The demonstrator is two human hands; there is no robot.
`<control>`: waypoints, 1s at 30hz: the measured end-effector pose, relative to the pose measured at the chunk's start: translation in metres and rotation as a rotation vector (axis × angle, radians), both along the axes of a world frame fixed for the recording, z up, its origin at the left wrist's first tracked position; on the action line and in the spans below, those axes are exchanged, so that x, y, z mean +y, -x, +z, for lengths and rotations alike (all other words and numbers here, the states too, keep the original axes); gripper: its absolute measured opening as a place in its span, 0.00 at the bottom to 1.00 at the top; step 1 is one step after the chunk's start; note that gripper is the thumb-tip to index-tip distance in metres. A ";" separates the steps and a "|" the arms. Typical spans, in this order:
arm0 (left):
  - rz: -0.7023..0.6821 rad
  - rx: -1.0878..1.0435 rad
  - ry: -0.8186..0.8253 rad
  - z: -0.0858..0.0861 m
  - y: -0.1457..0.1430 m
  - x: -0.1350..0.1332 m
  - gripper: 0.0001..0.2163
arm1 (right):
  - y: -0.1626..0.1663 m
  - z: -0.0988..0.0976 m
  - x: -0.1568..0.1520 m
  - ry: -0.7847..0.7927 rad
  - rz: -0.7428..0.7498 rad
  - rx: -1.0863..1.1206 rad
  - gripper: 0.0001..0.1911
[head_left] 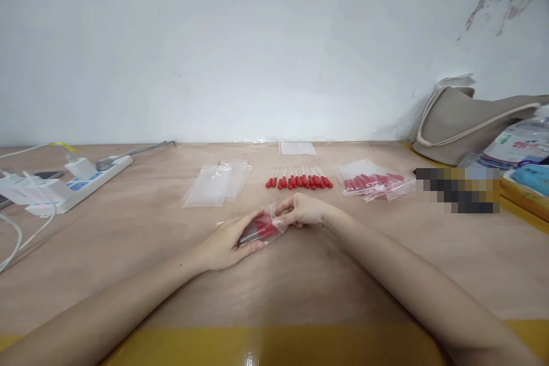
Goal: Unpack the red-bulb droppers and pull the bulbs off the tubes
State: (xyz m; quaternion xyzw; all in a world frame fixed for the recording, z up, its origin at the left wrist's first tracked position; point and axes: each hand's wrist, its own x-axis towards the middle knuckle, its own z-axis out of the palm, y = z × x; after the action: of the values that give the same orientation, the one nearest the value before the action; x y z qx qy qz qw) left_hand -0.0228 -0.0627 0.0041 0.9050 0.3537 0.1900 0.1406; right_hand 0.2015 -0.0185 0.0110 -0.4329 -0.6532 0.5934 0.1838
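Both my hands meet at the middle of the table on one small clear plastic bag (266, 227) with red-tipped sticks inside. My left hand (227, 243) lies along the bag's left side, fingers curled against it. My right hand (302, 210) pinches the bag's right end with closed fingers. Behind them lies a row of loose red-tipped sticks (299, 179). Left of that row is a stack of empty clear bags (217, 183). To the right sits a pile of filled bags (374, 181).
A white power strip (79, 183) with plugs and cables lies at the far left. A beige bag (465, 123) and packaged goods (521, 146) stand at the back right by the wall. One flat clear bag (297, 148) lies near the wall. Yellow tape (274, 346) edges the table front.
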 end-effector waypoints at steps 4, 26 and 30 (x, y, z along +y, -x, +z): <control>-0.022 -0.020 0.008 -0.003 -0.001 0.007 0.28 | 0.003 -0.001 -0.002 0.000 0.032 0.026 0.17; 0.066 -0.013 0.035 -0.008 0.003 0.006 0.29 | 0.019 -0.013 -0.010 -0.093 0.019 0.232 0.18; 0.070 -0.022 0.044 -0.010 0.005 0.006 0.29 | 0.020 -0.012 -0.010 -0.046 0.024 0.226 0.15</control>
State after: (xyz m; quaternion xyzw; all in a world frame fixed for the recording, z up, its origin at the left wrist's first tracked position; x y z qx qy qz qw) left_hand -0.0274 -0.0564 -0.0057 0.8865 0.3879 0.1970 0.1575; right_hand 0.1819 -0.0281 -0.0007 -0.3512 -0.6467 0.6256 0.2591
